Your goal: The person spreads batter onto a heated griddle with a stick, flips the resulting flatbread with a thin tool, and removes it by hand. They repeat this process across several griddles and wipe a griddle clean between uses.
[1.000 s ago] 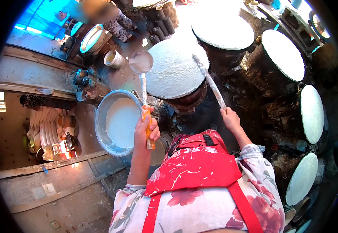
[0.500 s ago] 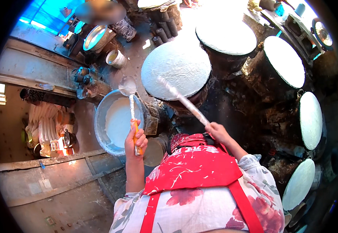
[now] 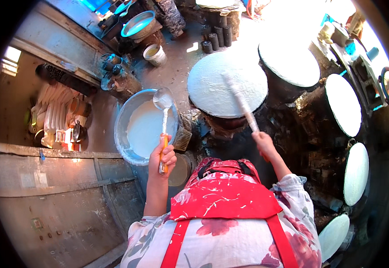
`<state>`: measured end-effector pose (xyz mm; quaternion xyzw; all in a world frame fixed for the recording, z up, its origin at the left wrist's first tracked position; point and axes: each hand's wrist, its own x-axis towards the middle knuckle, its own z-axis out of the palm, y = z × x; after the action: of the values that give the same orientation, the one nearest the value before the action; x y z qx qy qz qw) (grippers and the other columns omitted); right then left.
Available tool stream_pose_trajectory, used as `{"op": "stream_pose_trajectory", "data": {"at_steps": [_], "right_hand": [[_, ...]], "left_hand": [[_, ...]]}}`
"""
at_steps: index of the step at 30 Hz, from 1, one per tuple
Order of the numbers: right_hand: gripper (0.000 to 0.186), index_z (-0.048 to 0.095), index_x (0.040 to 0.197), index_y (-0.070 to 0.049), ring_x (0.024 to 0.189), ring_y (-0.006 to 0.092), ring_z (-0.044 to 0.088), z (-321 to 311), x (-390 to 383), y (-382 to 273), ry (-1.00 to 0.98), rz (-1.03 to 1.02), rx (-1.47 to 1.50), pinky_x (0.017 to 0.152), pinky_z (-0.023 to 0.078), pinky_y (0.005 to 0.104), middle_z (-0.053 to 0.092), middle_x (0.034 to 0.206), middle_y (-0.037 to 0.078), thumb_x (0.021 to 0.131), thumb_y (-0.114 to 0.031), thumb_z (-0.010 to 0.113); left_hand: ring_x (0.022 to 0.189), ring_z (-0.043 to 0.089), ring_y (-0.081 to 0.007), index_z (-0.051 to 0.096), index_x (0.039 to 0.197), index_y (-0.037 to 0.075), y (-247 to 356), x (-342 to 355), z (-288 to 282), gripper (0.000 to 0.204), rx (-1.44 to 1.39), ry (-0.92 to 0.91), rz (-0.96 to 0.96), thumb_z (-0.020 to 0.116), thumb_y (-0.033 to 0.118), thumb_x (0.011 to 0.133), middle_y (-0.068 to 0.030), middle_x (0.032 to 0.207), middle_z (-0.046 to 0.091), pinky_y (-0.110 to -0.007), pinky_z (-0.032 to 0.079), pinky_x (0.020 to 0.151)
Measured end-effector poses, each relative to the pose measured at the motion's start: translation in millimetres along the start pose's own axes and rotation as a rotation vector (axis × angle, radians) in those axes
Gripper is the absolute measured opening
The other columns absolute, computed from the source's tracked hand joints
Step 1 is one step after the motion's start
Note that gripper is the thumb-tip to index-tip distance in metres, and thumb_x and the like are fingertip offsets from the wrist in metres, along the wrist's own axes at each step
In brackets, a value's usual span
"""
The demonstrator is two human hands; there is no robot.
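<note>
Fingers (image 3: 171, 157) of the left hand (image 3: 159, 161) are wrapped around the orange handle of the ladle (image 3: 165, 117), grasping it near its butt end, which pokes out just below the lowest finger. The thumb side is uppermost, and the pale shaft rises from there, away from the person. At its far end the ladle's round bowl, smeared with white, is seen over the right part of the basin (image 3: 118, 136), well beyond the fingertips. Whether the bowl touches the rim cannot be told. White batter (image 3: 145, 129) lies in the basin, to the left of the ladle and beyond the left hand.

The right hand (image 3: 264, 144) is closed around the near end of the stick (image 3: 240, 100), its fingers clenched on it. From this grip the stick slants away and to the left, its white-coated far part crossing over the nearest disc (image 3: 212, 82), a round white surface on a dark drum (image 3: 225, 126). That end is blurred, so contact with the disc cannot be made out. The two hands are well apart, the left near the basin, the right beyond and to the right of the red apron (image 3: 225, 203).

More white discs (image 3: 344, 105) curve around to the right. Beyond the basin stand a pail (image 3: 154, 57) and some dark cylinders (image 3: 217, 41), clear of both hands.
</note>
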<state>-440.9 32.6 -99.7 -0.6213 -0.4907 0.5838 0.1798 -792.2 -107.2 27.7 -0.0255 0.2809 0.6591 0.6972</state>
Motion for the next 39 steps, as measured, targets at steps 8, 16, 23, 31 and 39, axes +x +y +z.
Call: {"op": "stream_pose_trajectory", "data": {"at_steps": [8, 16, 23, 31, 39], "right_hand": [[0.039, 0.058, 0.088, -0.002, 0.036, 0.0103, 0.040, 27, 28, -66, -0.082, -0.003, -0.140, 0.034, 0.032, 0.0271, 0.045, 0.054, -0.001, 0.091, -0.041, 0.052], [0.036, 0.060, 0.082, -0.006, 0.038, 0.0132, 0.040, 22, 44, -117, -0.093, 0.078, -0.071, 0.036, 0.032, 0.0315, 0.046, 0.054, 0.001, 0.091, -0.040, 0.052], [0.043, 0.062, 0.078, -0.004, 0.039, 0.0183, 0.048, 17, 19, -71, 0.058, 0.034, 0.008, 0.035, 0.038, 0.0352, 0.049, 0.052, 0.005, 0.089, -0.043, 0.048], [0.040, 0.064, 0.089, -0.006, 0.043, 0.0204, 0.055, 12, -84, 26, 0.188, 0.018, -0.069, 0.045, 0.046, 0.0364, 0.058, 0.060, 0.008, 0.088, -0.043, 0.050], [0.040, 0.061, 0.085, -0.004, 0.039, 0.0140, 0.048, -7, -185, 130, 0.632, 0.049, 0.485, 0.038, 0.039, 0.0305, 0.052, 0.054, 0.004, 0.087, -0.044, 0.057]], "left_hand": [[0.044, 0.043, -0.0068, 0.051, 0.118, 0.003, 11, -20, -27, 0.028, -0.052, 0.039, 0.039, 0.041, 0.021, 0.099, 0.0003, 0.066, 0.044, -0.023, 0.036, 0.042], [0.043, 0.043, -0.0073, 0.049, 0.119, 0.005, 18, -24, -37, 0.027, -0.025, 0.033, 0.025, 0.041, 0.022, 0.099, 0.0014, 0.063, 0.042, -0.023, 0.037, 0.041], [0.041, 0.040, -0.0050, 0.047, 0.120, 0.005, 23, 0, -36, 0.030, 0.174, -0.045, -0.029, 0.039, 0.028, 0.101, 0.0009, 0.062, 0.041, -0.021, 0.036, 0.036], [0.041, 0.039, -0.0044, 0.047, 0.123, 0.004, -18, 71, 55, 0.033, 0.498, -0.266, -0.345, 0.042, 0.027, 0.100, 0.0009, 0.065, 0.042, -0.020, 0.035, 0.036], [0.044, 0.041, -0.0070, 0.038, 0.131, 0.000, -132, 77, 118, 0.039, 0.433, -0.483, -0.896, 0.033, 0.025, 0.102, -0.0017, 0.069, 0.042, -0.022, 0.036, 0.041]]}}
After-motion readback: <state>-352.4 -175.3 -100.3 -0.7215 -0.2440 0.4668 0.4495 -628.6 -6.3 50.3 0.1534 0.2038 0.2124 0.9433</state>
